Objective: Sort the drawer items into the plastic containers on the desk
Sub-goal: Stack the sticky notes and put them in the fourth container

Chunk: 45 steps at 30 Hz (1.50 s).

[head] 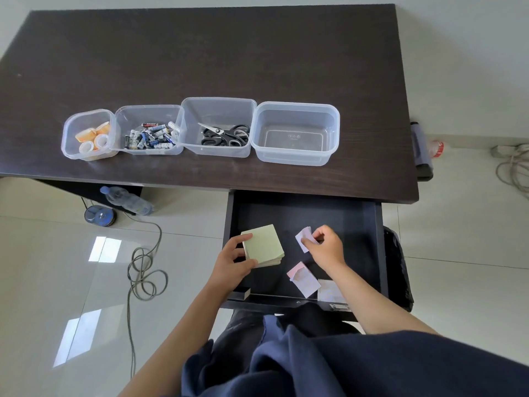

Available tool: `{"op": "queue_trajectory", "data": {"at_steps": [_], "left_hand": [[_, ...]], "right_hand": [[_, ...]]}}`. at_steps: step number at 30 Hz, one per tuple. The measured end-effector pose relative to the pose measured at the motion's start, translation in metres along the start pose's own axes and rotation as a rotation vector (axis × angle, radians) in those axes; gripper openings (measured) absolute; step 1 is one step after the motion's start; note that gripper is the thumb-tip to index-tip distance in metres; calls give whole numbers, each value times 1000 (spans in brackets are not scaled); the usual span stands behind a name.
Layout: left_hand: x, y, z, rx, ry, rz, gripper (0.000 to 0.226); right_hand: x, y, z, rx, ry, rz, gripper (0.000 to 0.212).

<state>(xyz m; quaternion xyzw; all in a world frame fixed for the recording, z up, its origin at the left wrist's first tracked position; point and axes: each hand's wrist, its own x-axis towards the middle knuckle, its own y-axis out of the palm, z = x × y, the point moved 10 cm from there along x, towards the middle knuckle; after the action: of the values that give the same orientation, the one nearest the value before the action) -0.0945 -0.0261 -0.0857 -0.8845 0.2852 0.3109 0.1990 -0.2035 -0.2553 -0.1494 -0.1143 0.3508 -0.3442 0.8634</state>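
The open black drawer (343,213) sticks out under the desk's front edge. Inside it, my left hand (232,260) grips a thick green sticky-note pad (264,245) by its left side. My right hand (326,247) pinches a small lilac sticky-note pad (303,237) further right. A pink and lilac note pad (305,279) and a pale pad (329,290) lie near the drawer's front. On the desk stand four clear plastic containers in a row: tape rolls (93,138), batteries (150,136), scissors (226,134), and an empty container (296,110) at the right.
The dark desk (200,58) stretches behind the containers. On the tiled floor at left lie a water bottle (127,200), a round blue object (100,216) and a coiled grey cable (146,270). A black bin (399,267) stands right of the drawer. More cables (512,167) lie far right.
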Motion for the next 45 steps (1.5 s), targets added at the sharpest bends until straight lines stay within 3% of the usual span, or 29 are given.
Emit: {"op": "queue_trajectory", "data": {"at_steps": [6, 11, 15, 23, 29, 33, 39, 45], "left_hand": [[2, 18, -3, 67, 18, 48, 52], [0, 34, -10, 80, 39, 101, 52], [-3, 48, -14, 34, 42, 159, 54], [-7, 62, -18, -64, 44, 194, 55], [-10, 67, -29, -66, 93, 184, 58], [-9, 67, -35, -82, 139, 152, 58], [-11, 70, -48, -59, 208, 175, 57], [-5, 70, -61, -51, 247, 170, 57]], "right_hand": [[-21, -32, 48, 122, -147, -38, 18], [-57, -48, 100, 9, -532, -156, 21], [-79, -32, 115, -167, -765, -135, 21], [-91, -28, 100, -354, -842, -105, 22], [-83, -36, 86, -186, -746, 11, 14], [-75, -38, 82, -86, -583, 101, 21], [-58, -51, 74, 148, -301, -37, 18], [-47, -38, 72, 129, -227, 61, 34]]}}
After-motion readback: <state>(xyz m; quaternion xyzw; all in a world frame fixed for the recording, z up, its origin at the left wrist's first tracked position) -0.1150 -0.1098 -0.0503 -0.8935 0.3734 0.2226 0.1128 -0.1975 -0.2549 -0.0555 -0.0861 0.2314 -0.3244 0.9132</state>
